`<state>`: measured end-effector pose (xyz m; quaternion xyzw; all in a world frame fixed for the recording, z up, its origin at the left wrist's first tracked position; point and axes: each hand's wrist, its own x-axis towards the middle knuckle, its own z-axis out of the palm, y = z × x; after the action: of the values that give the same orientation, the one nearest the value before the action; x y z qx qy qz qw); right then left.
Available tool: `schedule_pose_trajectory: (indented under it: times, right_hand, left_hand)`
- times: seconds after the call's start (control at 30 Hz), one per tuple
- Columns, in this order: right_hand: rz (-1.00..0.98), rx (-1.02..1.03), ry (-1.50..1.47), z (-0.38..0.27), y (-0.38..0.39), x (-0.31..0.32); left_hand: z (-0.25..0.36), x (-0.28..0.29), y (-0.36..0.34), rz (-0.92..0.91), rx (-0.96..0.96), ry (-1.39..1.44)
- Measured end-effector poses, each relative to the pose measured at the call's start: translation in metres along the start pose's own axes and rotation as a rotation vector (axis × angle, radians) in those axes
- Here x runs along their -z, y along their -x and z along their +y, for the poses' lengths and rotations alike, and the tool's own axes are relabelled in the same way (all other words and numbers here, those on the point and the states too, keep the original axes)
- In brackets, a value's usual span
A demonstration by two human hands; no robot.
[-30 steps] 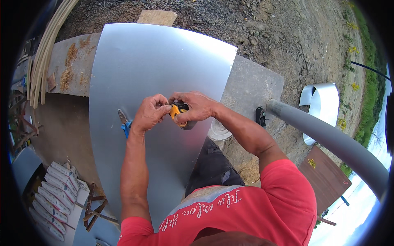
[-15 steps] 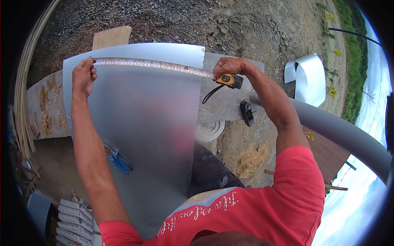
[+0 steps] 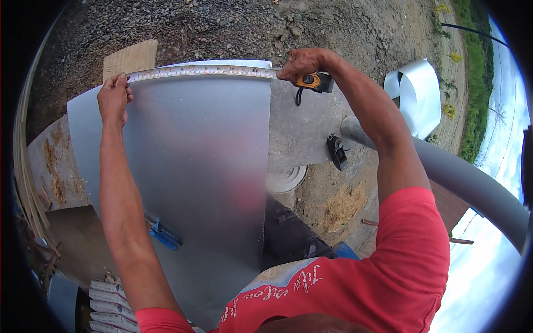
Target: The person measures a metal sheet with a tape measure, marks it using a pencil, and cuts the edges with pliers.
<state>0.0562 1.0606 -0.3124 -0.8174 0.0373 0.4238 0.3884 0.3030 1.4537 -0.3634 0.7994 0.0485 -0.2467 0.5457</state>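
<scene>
A grey metal sheet [image 3: 194, 139] lies in front of me, its surface catching a red reflection of my shirt. Along its far edge stretches the pale blade [image 3: 200, 71] of a tape measure. My left hand [image 3: 114, 100] pinches the blade's end near the sheet's far left. Just past the right edge, my right hand [image 3: 307, 61] is closed on the tape measure [image 3: 314, 82], a yellow and black case with a dark wrist strap hanging down. Blue-handled pliers [image 3: 165, 235] rest on the sheet beside my left forearm.
Under the sheet is a grey board [image 3: 302, 133], with a black hand plane [image 3: 336, 151] at its right. A thick grey pipe [image 3: 444, 166] and a curled metal sheet [image 3: 416, 100] stand further right. A wooden board [image 3: 130, 58] sticks out beyond the far edge.
The tape blade has come closer to the sheet's far edge, and its right end has risen with my right hand. The view has shifted slightly.
</scene>
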Motion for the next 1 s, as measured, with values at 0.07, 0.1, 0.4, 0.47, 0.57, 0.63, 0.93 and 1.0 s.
schedule_pose_trajectory:
  times: [0.07, 0.1, 0.4, 0.47, 0.57, 0.63, 0.93, 1.0]
  right_hand:
    - [0.009, -0.071, -0.022, 0.006, 0.001, 0.001]
    - [0.02, -0.007, 0.021, 0.019, -0.003, 0.003]
    - [0.044, -0.129, -0.012, 0.021, -0.006, -0.001]
    - [0.026, -0.15, -0.131, 0.026, -0.006, 0.0]
    - [0.03, -0.209, -0.27, 0.029, -0.008, -0.001]
    - [0.091, -0.188, -0.297, 0.021, -0.009, -0.005]
    - [0.092, -0.043, -0.44, 0.035, -0.014, -0.021]
    - [0.078, -0.049, -0.447, 0.031, -0.017, -0.017]
  left_hand:
    - [0.003, -0.01, 0.006, -0.003, -0.021, -0.004]
    - [0.005, -0.015, 0.008, -0.015, -0.008, -0.029]
    - [0.008, -0.029, 0.012, -0.02, -0.024, -0.215]
    - [0.01, -0.033, 0.014, -0.016, -0.039, -0.239]
    - [0.014, -0.037, 0.019, -0.01, -0.042, -0.322]
    - [0.015, -0.033, 0.021, -0.011, -0.047, -0.39]
    - [0.017, -0.039, 0.017, 0.004, -0.162, -0.651]
    - [0.009, -0.037, 0.015, 0.021, -0.184, -0.669]
